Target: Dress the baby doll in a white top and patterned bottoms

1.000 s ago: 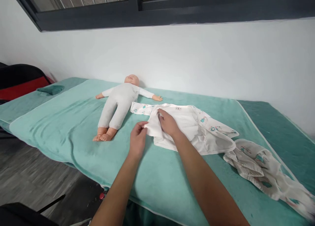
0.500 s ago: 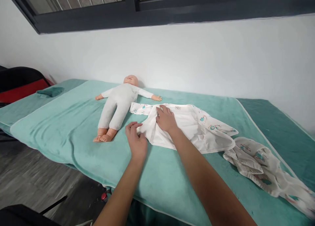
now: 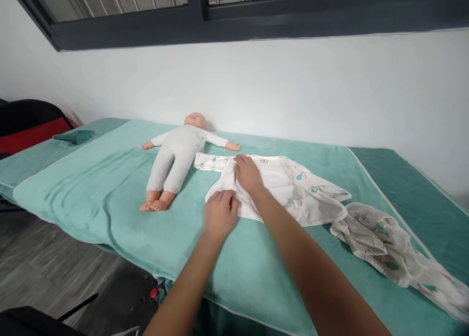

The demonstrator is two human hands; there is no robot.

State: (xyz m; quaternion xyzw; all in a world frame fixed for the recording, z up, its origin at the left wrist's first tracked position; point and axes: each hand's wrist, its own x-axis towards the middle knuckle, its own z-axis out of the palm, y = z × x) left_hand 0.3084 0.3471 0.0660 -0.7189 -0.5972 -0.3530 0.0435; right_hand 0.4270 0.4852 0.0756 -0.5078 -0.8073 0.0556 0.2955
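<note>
A white baby shirt point(image 3: 273, 182) with printed sleeves lies spread out, inside up, on the teal bed cover. My left hand point(image 3: 220, 213) rests palm down on the shirt's lower left edge, its fingers loosely bent on the cloth. On the upper left part of the front, beside a fold, my right hand point(image 3: 249, 174) lies with its fingers on the fabric; the fingertips are partly hidden. A baby doll point(image 3: 179, 148) in a white bodysuit is on its back to the left, its arms spread. One shirt sleeve reaches close to the doll's side.
Crumpled printed baby clothing point(image 3: 384, 243) lies at the right, touching the shirt's edge. The teal cover point(image 3: 110, 179) drapes over the bed's front edge. Behind stands a white wall point(image 3: 293, 92) under a dark window frame point(image 3: 128, 29). A black and red chair point(image 3: 36, 128) is at far left.
My left hand has let go of the shirt's left edge and moved right onto the cloth. That edge now lies flatter. My right hand has barely moved; the doll stays put.
</note>
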